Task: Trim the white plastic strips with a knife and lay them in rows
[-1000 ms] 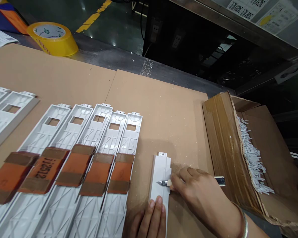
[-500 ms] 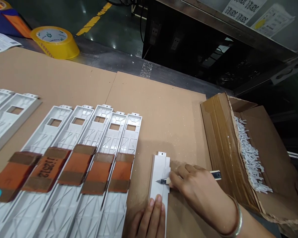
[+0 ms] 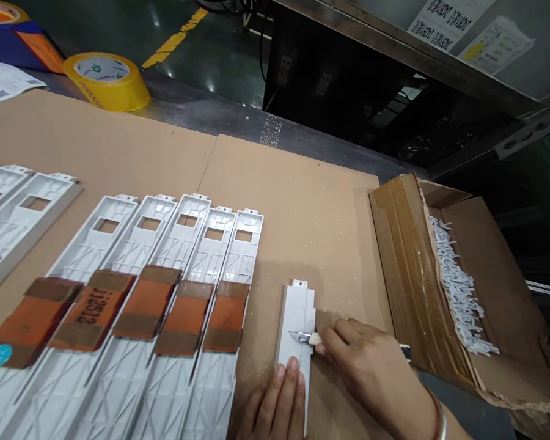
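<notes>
A white plastic strip is held down on cardboard by the open left hand; a utility knife, gripped in the right hand, touches the strip.

Factory workshop floor, glossy green-painted floor with a yellow lane line at 11 o'clock, yellow packing tape at 10 o'clock, power sockets at 12 o'clock, printed notices on steel machinery at 2 o'clock, cardboard-covered workbench, open carton at 3 o'clock
</notes>
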`<state>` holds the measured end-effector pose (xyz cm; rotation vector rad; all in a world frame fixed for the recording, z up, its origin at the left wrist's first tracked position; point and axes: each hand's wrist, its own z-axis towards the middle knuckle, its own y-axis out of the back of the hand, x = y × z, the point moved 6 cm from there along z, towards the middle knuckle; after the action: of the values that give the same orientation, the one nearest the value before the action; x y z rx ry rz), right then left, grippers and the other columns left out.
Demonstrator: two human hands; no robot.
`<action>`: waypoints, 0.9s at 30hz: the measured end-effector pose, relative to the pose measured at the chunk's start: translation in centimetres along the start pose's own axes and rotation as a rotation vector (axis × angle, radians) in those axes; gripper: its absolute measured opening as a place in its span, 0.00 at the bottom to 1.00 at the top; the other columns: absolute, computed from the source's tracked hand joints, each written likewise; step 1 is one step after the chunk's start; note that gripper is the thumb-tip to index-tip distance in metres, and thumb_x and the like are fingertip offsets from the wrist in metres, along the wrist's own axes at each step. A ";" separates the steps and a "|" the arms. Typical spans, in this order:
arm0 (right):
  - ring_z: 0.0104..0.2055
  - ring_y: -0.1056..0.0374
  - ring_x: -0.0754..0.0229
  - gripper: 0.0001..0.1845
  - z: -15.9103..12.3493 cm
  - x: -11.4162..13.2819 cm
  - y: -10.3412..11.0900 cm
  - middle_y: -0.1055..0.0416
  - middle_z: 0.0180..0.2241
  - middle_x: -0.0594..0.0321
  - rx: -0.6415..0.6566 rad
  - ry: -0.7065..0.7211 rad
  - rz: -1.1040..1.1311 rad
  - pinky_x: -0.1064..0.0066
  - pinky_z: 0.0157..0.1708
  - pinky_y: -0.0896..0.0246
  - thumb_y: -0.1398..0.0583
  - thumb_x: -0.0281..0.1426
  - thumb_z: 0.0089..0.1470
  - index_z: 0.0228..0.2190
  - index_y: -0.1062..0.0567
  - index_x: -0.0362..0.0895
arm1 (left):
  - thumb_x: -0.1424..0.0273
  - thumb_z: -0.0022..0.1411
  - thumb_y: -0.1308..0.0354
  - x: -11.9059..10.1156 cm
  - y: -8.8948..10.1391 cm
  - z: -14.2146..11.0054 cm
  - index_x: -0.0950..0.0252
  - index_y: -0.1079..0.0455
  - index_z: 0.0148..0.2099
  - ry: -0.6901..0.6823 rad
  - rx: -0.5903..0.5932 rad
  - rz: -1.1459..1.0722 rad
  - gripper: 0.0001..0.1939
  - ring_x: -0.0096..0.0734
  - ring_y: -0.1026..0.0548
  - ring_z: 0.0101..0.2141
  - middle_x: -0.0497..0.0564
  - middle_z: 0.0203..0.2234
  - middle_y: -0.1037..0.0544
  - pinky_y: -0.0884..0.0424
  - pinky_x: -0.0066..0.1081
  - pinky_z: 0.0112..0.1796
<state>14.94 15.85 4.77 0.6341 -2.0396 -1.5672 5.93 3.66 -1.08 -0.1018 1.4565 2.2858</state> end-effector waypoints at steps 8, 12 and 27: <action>0.24 0.37 0.60 0.05 -0.3 0.2 -0.5 0.34 0.25 0.67 0.003 0.004 0.042 0.69 0.23 0.51 0.43 0.30 0.56 0.27 0.34 0.47 | 0.61 0.61 0.56 0.0 0.1 0.1 0.65 0.29 0.47 0.008 0.004 -0.018 0.20 0.35 0.44 0.58 0.53 0.52 0.31 0.51 0.34 0.57; 0.24 0.36 0.60 0.07 -0.3 0.1 -0.7 0.33 0.25 0.66 -0.004 0.005 0.044 0.69 0.23 0.51 0.47 0.30 0.58 0.28 0.34 0.47 | 0.61 0.61 0.55 0.0 0.1 0.1 0.66 0.30 0.47 -0.003 0.004 -0.011 0.20 0.36 0.44 0.58 0.54 0.53 0.31 0.50 0.34 0.57; 0.25 0.33 0.58 0.05 0.9 0.1 -0.3 0.31 0.24 0.67 0.099 -0.007 -0.051 0.69 0.22 0.48 0.39 0.28 0.51 0.27 0.31 0.47 | 0.61 0.62 0.57 0.0 0.0 0.0 0.66 0.31 0.49 -0.012 0.006 0.006 0.21 0.36 0.43 0.58 0.54 0.52 0.30 0.48 0.34 0.56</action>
<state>14.31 16.37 4.28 0.7237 -2.1321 -1.5057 5.90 3.70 -1.04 -0.0819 1.4595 2.2824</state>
